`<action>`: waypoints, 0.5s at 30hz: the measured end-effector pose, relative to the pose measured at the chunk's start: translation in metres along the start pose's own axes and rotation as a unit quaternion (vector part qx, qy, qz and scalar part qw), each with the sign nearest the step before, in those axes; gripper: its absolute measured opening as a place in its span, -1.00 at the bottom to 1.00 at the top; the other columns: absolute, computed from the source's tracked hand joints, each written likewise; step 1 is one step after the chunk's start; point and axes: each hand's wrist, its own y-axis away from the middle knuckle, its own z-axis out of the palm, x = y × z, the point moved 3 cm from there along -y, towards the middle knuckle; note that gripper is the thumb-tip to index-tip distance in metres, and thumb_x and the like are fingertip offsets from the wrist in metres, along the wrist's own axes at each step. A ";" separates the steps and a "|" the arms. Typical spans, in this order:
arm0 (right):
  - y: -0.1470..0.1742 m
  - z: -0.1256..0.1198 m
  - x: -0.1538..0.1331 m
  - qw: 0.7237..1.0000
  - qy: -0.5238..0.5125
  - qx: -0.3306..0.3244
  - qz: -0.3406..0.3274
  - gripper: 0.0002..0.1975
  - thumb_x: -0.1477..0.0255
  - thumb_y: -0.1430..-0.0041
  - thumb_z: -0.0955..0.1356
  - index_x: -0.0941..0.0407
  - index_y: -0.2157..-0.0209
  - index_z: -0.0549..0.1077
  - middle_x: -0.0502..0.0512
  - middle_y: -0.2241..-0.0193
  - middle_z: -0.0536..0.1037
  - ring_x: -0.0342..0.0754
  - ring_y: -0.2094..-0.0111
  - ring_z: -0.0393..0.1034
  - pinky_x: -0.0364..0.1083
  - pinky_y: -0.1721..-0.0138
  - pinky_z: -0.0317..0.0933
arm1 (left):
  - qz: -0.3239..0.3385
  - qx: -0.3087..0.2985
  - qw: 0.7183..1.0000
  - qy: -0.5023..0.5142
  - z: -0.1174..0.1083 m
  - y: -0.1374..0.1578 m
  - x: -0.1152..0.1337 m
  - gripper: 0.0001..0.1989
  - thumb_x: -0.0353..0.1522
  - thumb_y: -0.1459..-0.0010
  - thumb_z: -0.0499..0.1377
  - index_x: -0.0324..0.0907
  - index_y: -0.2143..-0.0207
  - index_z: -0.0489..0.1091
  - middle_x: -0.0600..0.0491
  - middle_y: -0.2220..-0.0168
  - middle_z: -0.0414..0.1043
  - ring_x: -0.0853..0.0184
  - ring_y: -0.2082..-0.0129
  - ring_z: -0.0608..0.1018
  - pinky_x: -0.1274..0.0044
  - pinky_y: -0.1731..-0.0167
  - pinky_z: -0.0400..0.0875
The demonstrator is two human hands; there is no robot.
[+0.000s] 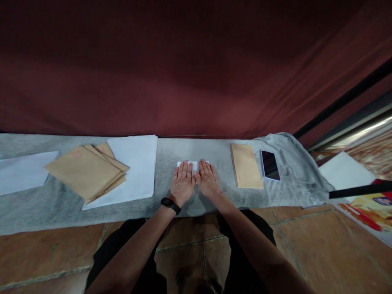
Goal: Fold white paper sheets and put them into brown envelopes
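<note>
A small folded white paper [195, 166] lies on the grey cloth, mostly covered by my hands. My left hand [183, 182] rests flat on its left part, fingers stretched forward; a dark band [170, 205] circles that wrist. On the paper's right part lies my right hand [208, 179], also flat with its fingers out. The two thumbs meet, or nearly meet, over the middle. How the paper is folded beneath the palms is hidden.
Left of my hands are a stack of white sheets [139, 171], several brown envelopes [84, 169] fanned over it, and another white sheet [24, 171]. To the right lie a brown envelope stack [247, 166] and a phone [270, 165]. A dark red curtain [190, 94] hangs behind the grey cloth [167, 159].
</note>
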 end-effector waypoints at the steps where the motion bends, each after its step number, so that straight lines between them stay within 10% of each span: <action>1: 0.001 0.001 0.003 1.000 0.004 0.010 -0.002 -0.41 0.26 -0.51 0.09 0.32 -0.40 0.12 0.32 -0.42 0.08 0.13 -0.45 -0.07 0.17 -0.42 -0.14 | 0.000 0.007 1.000 -0.003 -0.002 0.001 -0.002 -0.40 -0.28 -0.40 -0.14 -0.37 -0.41 0.06 -0.26 -0.45 -0.01 0.06 -0.47 0.03 0.14 -0.41 -0.09; 15: 0.016 0.002 0.028 0.994 0.060 0.094 -0.011 -0.38 0.22 -0.51 0.11 0.36 -0.39 0.13 0.39 -0.38 0.17 0.22 -0.40 0.07 0.21 -0.38 -0.05 | -0.023 -0.001 0.998 -0.066 -0.011 0.005 -0.010 -0.35 -0.18 -0.43 -0.16 -0.39 -0.41 0.04 -0.27 -0.45 -0.03 0.03 -0.46 0.06 0.13 -0.40 -0.11</action>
